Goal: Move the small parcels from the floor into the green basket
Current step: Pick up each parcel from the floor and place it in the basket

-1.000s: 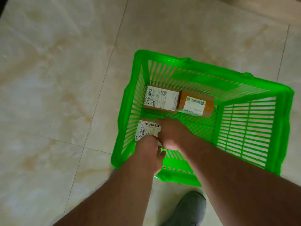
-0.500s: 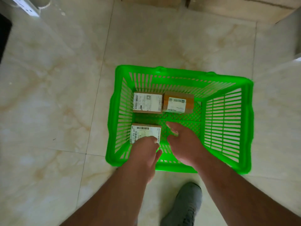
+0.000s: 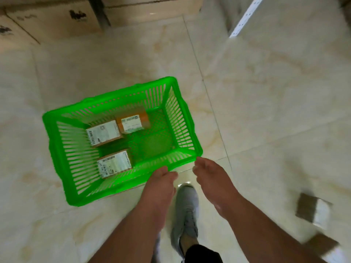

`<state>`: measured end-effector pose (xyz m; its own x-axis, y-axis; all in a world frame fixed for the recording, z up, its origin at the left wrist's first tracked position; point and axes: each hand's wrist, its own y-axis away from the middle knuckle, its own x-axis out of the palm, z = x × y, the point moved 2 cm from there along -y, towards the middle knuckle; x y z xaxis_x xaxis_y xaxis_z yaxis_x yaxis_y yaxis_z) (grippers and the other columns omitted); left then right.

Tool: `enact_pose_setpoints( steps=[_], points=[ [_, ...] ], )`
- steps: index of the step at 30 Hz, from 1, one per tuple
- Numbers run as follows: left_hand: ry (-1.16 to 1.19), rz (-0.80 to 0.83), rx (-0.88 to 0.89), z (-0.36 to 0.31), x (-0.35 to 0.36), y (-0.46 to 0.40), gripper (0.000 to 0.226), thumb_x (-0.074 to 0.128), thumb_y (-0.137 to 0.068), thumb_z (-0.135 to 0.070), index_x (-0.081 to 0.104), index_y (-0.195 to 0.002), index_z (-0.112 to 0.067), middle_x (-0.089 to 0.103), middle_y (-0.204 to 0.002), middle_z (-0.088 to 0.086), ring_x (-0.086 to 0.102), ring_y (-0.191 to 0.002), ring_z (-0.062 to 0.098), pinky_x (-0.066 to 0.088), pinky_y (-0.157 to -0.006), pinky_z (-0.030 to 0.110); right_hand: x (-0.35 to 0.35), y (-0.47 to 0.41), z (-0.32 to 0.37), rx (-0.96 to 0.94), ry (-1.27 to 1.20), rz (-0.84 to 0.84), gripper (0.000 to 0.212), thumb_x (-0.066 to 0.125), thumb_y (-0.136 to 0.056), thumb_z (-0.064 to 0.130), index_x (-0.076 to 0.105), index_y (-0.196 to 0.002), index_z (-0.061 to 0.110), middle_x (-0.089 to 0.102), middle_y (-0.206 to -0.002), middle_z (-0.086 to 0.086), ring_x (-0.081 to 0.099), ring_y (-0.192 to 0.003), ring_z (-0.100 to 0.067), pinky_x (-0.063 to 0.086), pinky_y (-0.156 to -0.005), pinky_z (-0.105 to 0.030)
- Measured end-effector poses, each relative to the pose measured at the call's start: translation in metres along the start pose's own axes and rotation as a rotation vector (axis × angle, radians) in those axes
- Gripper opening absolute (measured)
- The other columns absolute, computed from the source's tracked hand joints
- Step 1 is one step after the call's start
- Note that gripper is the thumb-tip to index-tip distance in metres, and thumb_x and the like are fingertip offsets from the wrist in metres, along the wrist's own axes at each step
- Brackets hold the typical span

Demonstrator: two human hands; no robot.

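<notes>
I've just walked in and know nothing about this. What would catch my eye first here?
The bright green basket on the pale tiled floor, left of centre, with three labelled parcels lying flat inside it. Next, two bare forearms reaching in from below, the left hand and right hand empty at the basket's near rim. At the right edge, more parcels lie blurred on the floor.

Viewpoint: a single head-worn wide-angle camera, looking forward and steeply down from standing height.
Facing: toward the glossy cream marble-tiled floor (image 3: 266,92), with stacked brown cardboard cartons (image 3: 53,18) at the top edge.
Proximity: both bare forearms enter from the bottom edge; a bright green slatted plastic basket (image 3: 57,133) lies left of centre, near.
Distortion: frame edges curve and blur.
Shared coverage: none, one view only.
</notes>
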<state>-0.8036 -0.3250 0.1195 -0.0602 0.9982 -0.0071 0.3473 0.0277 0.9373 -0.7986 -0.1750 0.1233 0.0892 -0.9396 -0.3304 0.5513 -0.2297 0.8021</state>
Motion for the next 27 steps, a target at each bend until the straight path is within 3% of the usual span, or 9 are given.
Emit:
enact_pose_setpoints(
  steps=[2,4,8,12,15,18,21,25,27],
  points=[
    [-0.186,0.046,0.013,0.0,0.018,0.01,0.036,0.062,-0.087,-0.025,0.065,-0.123,-0.022,0.057,-0.143,0.016,0.061,-0.122,0.026,0.046,-0.11,0.045,-0.021,0.007,-0.017,0.044,-0.049,-0.039,0.049,0.058,-0.096,0.028,0.054,-0.144,0.017,0.059,-0.144,-0.002,0.056,-0.131,-0.023,0.04,-0.116,-0.047],
    [-0.317,0.085,0.042,0.006,0.034,0.019,0.057,0.06,-0.077,-0.036,0.06,-0.133,-0.025,0.056,-0.145,0.014,0.057,-0.129,0.028,0.044,-0.111,0.047,-0.039,0.016,-0.037,0.08,-0.096,-0.086,0.054,0.057,-0.096,0.031,0.049,-0.148,0.019,0.055,-0.149,-0.001,0.054,-0.134,-0.022,0.038,-0.117,-0.045],
    [-0.497,0.159,0.078,0.029,0.062,0.047,0.073,0.059,-0.073,-0.037,0.052,-0.144,-0.023,0.054,-0.147,0.003,0.056,-0.128,0.021,0.045,-0.111,0.045,-0.066,0.054,-0.084,0.146,-0.153,-0.155,0.053,0.052,-0.099,0.029,0.046,-0.15,0.016,0.053,-0.15,-0.005,0.052,-0.136,-0.024,0.039,-0.115,-0.041],
    [-0.62,0.232,0.071,0.056,0.094,0.077,0.076,0.058,-0.074,-0.038,0.047,-0.148,-0.027,0.054,-0.147,0.002,0.054,-0.13,0.018,0.043,-0.113,0.044,-0.083,0.103,-0.137,0.234,-0.275,-0.255,0.046,0.052,-0.098,0.031,0.054,-0.141,0.018,0.061,-0.139,-0.006,0.059,-0.127,-0.026,0.048,-0.101,-0.038],
    [-0.696,0.303,0.069,0.083,0.123,0.094,0.072,0.061,-0.079,-0.033,0.046,-0.15,-0.025,0.052,-0.149,0.002,0.052,-0.132,0.019,0.04,-0.115,0.046,-0.093,0.13,-0.183,0.319,-0.346,-0.293,0.045,0.053,-0.096,0.031,0.056,-0.139,0.018,0.065,-0.13,-0.005,0.063,-0.119,-0.026,0.05,-0.097,-0.038],
    [-0.819,0.353,0.066,0.12,0.149,0.103,0.059,0.061,-0.09,-0.025,0.049,-0.147,-0.017,0.054,-0.146,0.007,0.055,-0.13,0.027,0.042,-0.113,0.05,-0.104,0.151,-0.233,0.39,-0.391,-0.354,0.04,0.053,-0.096,0.031,0.062,-0.131,0.014,0.062,-0.106,0.001,0.059,-0.097,-0.018,0.052,-0.093,-0.041],
    [-0.962,0.421,0.07,0.162,0.172,0.106,0.048,0.054,-0.098,-0.015,0.049,-0.146,-0.009,0.05,-0.148,0.006,0.052,-0.133,0.025,0.04,-0.115,0.047,-0.11,0.165,-0.285,0.465,-0.443,-0.375,0.037,0.052,-0.097,0.027,0.062,-0.13,0.011,0.063,-0.107,-0.004,0.061,-0.099,-0.023,0.054,-0.097,-0.046],
    [-1.101,0.433,0.093,0.218,0.203,0.11,0.046,0.054,-0.098,-0.021,0.052,-0.143,-0.01,0.051,-0.12,-0.015,0.053,-0.12,0.011,0.044,-0.112,0.042,-0.115,0.179,-0.351,0.521,-0.479,-0.362,0.039,0.049,-0.1,0.022,0.058,-0.132,0.001,0.059,-0.11,-0.011,0.058,-0.103,-0.028,0.049,-0.103,-0.053],
    [-1.089,0.408,0.063,0.246,0.219,0.115,0.054,0.058,-0.094,-0.025,0.049,-0.147,-0.015,0.055,-0.131,-0.008,0.055,-0.126,0.015,0.044,-0.113,0.044,-0.119,0.184,-0.384,0.543,-0.505,-0.358,0.039,0.048,-0.101,0.021,0.057,-0.133,0.001,0.058,-0.111,-0.011,0.057,-0.104,-0.027,0.049,-0.104,-0.053]
  ],
)
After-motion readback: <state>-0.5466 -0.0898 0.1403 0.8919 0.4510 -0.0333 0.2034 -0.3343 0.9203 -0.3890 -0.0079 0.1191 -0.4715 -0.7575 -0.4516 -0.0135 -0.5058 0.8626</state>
